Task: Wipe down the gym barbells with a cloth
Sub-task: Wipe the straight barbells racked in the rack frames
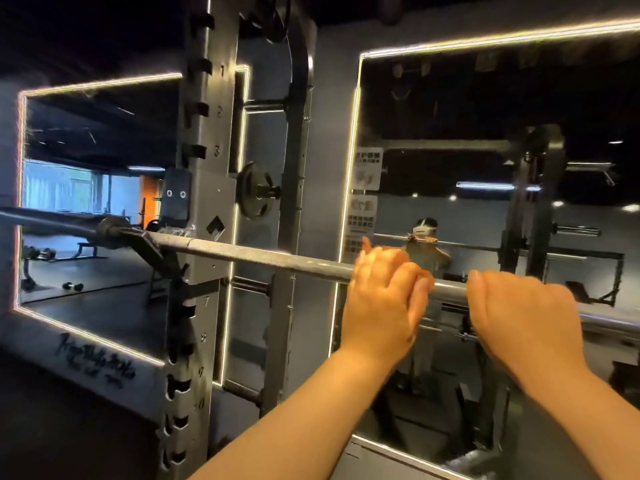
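A grey steel barbell (263, 255) lies across the rack's hooks and runs from the far left to the right edge of the head view. My left hand (384, 299) is wrapped around the bar near its middle, fingers closed on it. A little further right, my right hand (519, 317) grips the same bar from above. No cloth shows in either hand; the palms are hidden.
The grey rack upright (204, 168) with numbered slots stands on the left, with a weight plate (254, 192) on a peg behind it. Lit-edged wall mirrors (485, 133) face me and reflect a second rack. Small dumbbells (72, 286) lie on the floor in the left mirror.
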A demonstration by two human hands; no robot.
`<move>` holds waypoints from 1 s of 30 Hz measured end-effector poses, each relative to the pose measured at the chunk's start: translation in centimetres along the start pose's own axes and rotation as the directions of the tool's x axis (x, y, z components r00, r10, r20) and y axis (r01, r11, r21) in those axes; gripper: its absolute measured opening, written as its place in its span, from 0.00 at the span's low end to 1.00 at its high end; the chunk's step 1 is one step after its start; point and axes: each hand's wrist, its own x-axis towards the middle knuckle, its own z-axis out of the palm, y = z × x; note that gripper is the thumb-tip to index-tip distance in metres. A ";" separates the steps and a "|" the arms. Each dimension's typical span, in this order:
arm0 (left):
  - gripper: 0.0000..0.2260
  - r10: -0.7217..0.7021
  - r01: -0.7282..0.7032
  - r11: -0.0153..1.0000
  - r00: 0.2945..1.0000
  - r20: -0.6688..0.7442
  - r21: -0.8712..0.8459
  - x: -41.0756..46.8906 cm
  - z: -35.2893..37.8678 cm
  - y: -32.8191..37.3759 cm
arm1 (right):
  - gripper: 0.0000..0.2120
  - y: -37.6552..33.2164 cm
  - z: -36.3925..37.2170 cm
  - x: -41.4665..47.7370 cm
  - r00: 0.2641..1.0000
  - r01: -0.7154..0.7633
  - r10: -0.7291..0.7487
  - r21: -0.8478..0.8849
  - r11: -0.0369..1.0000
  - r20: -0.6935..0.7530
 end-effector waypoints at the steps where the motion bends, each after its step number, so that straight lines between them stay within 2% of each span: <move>1: 0.11 0.104 -0.105 0.994 0.994 0.041 0.013 -0.2 0.3 0.5 | 0.04 0.0 0.0 -0.1 1.000 -0.013 0.013 0.004 1.000 0.002; 3: 0.13 0.216 -0.222 0.974 0.970 0.113 0.040 0.5 -0.2 -0.7 | 0.04 0.2 -0.1 -0.1 1.000 -0.003 0.003 0.026 1.000 0.013; 5: 0.14 0.175 -0.188 0.980 0.972 0.157 0.068 0.8 -1.6 -3.1 | 0.07 0.4 -0.2 -0.1 0.999 0.002 -0.002 -0.007 1.000 0.040; 8: 0.15 -0.020 0.018 0.992 1.000 0.019 0.122 0.7 -4.0 -7.5 | 0.13 0.5 -0.3 -0.1 0.999 0.012 -0.013 0.042 0.999 0.037; 10: 0.16 -0.207 0.215 0.974 0.972 -0.108 0.068 0.9 -4.2 -8.4 | 0.11 0.3 -0.7 0.0 0.999 0.022 -0.025 0.047 0.999 0.048; 12: 0.15 -0.325 0.336 0.941 0.930 -0.174 0.036 1.5 -3.1 -7.1 | 0.11 -0.1 -1.3 0.6 0.993 0.038 -0.044 0.062 0.997 0.106; 13: 0.15 -0.320 0.333 0.942 0.932 -0.170 0.048 1.6 -2.3 -5.8 | 0.12 -0.8 -1.5 1.2 0.991 0.042 -0.056 0.115 0.993 0.122; 15: 0.13 -0.191 0.199 0.978 0.974 -0.118 0.059 1.2 -1.0 -3.2 | 0.12 -2.6 -1.9 2.6 0.994 0.078 -0.094 0.227 0.971 0.062; 17: 0.11 -0.045 0.047 0.998 0.998 -0.050 0.040 0.6 -0.9 -2.3 | 0.12 -4.5 -2.2 3.7 0.995 0.063 -0.081 0.286 0.956 0.052; 19: 0.12 0.007 -0.008 0.999 0.999 0.031 0.043 0.5 -2.0 -3.6 | 0.13 -5.1 -2.1 3.9 0.994 0.072 -0.091 0.289 0.955 0.053; 21: 0.11 -0.017 0.014 0.998 0.999 0.044 0.061 0.6 -3.4 -5.7 | 0.14 -4.8 -1.6 3.5 0.996 0.073 -0.084 0.246 0.966 0.035; 23: 0.12 -0.170 0.171 0.985 0.985 -0.039 0.028 1.2 -4.6 -7.6 | 0.12 -4.6 -1.3 3.3 0.999 0.050 -0.049 0.253 0.966 -0.013; 25: 0.17 -0.329 0.332 0.943 0.935 -0.130 0.002 1.8 -4.6 -8.3 | 0.14 -4.7 -1.2 3.4 1.000 0.015 -0.010 0.292 0.956 -0.019; 26: 0.18 -0.360 0.368 0.929 0.919 -0.161 0.026 1.9 -4.2 -7.9 | 0.15 -4.9 -1.3 3.5 0.999 0.029 -0.021 0.305 0.952 -0.030; 28: 0.19 -0.327 0.341 0.937 0.932 -0.154 0.071 1.9 -3.0 -5.9 | 0.15 -5.2 -1.4 3.6 0.997 0.075 -0.063 0.274 0.959 -0.049; 30: 0.17 -0.185 0.192 0.978 0.979 -0.085 0.083 1.2 -1.8 -3.5 | 0.24 -5.1 -1.2 3.7 0.996 0.087 -0.076 0.249 0.965 -0.055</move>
